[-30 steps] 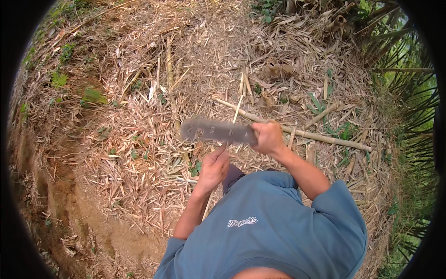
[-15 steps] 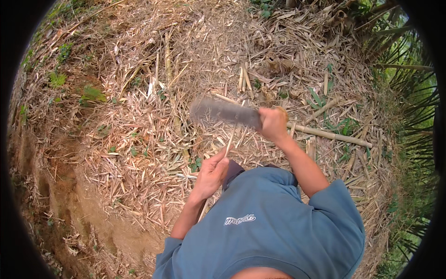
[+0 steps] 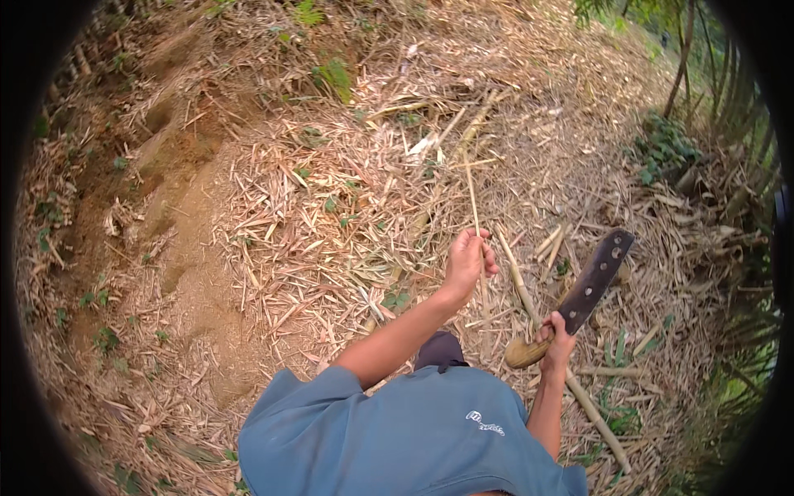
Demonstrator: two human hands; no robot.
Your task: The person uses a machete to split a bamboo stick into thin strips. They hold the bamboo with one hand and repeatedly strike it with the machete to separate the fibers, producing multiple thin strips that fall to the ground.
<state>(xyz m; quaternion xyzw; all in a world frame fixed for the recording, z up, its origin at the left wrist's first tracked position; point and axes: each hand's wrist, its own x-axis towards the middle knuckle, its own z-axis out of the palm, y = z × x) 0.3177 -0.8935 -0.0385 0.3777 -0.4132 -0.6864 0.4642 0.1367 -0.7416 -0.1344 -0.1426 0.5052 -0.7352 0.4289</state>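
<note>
1. While the left forearm reaches forward and rightward from the body, the left hand [image 3: 468,264] is raised, fingers curled and gripping a thin strip [image 3: 472,194].
2. Strip location: in the left hand, running upward past the fingertips, well apart from the blade.
3. Right forearm angles forward beside the torso; the right hand [image 3: 557,341] has its fingers closed around the knife [image 3: 595,279] near where blade meets handle. Blade tilts up and to the right; the rounded handle end points lower left.
4. Change against half a second ago: the blade, then blurred and pointing left over the strip, is now sharp and off to the right. The left hand is farther out from the body. The camera view has also shifted.
5. Count: one knife; one held strip; one long pole [image 3: 597,413] on the ground, partly behind the knife handle; one blue shirt [image 3: 389,430].
</note>
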